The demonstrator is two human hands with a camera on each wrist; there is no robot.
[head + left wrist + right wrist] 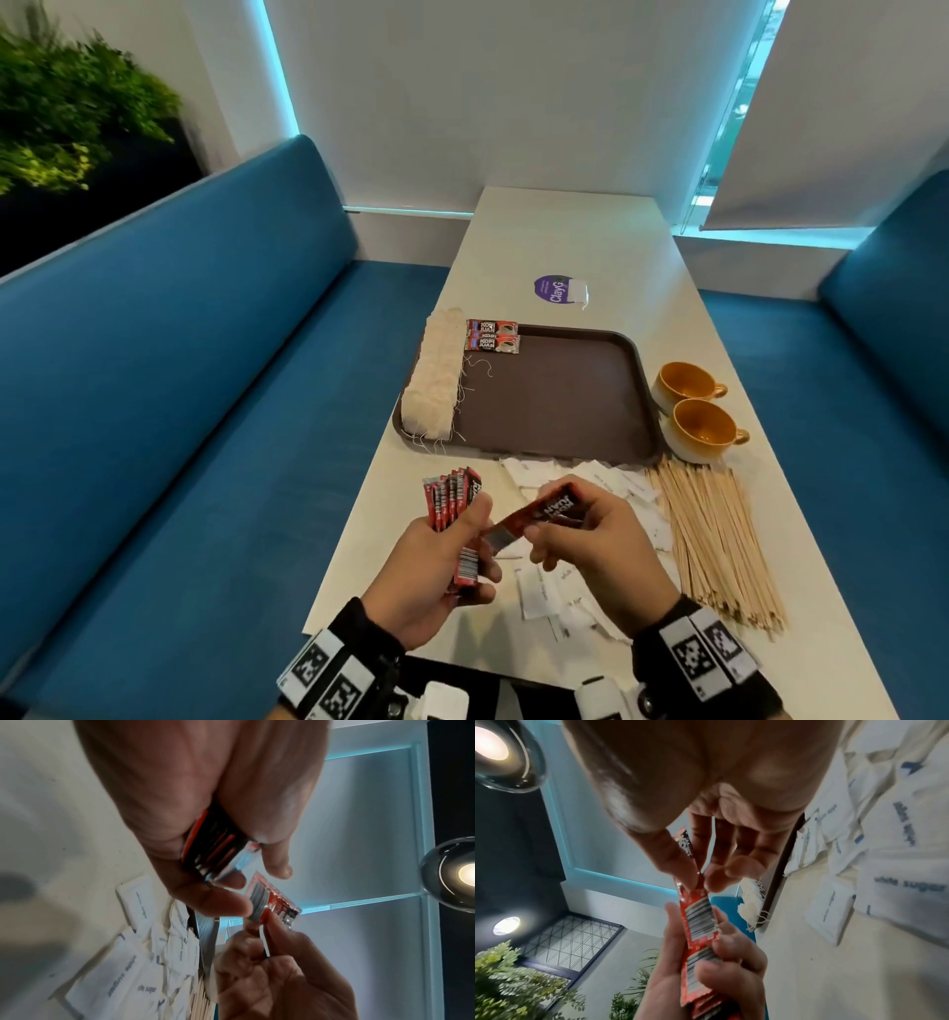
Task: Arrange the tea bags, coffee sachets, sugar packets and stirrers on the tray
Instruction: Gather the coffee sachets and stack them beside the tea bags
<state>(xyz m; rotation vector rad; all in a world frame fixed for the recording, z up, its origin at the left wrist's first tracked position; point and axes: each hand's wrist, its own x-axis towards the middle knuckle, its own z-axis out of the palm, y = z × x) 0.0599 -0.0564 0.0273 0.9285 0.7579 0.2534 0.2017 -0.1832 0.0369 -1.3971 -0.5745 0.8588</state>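
Left hand (436, 560) grips sachet stack (452, 496); right hand (590, 539) pinches one sachet (544, 509) (long axis slanting up-right).

Both hands up in front of the body, each busy with coffee sachets

The left hand (436, 560) sat palm-up-ish with its fingers curled round a fanned bundle of sachets (454, 501), thumb (475, 514) pressed across the top of them. The right hand (590, 539) was just beside it, knuckles up, pinching a single sachet (544, 511) between thumb and forefinger, the other fingers tucked under. That sachet's near end touched the left thumb tip. Both wrists wore black bands (354, 663) with printed square markers, and the forearms angled in toward each other.
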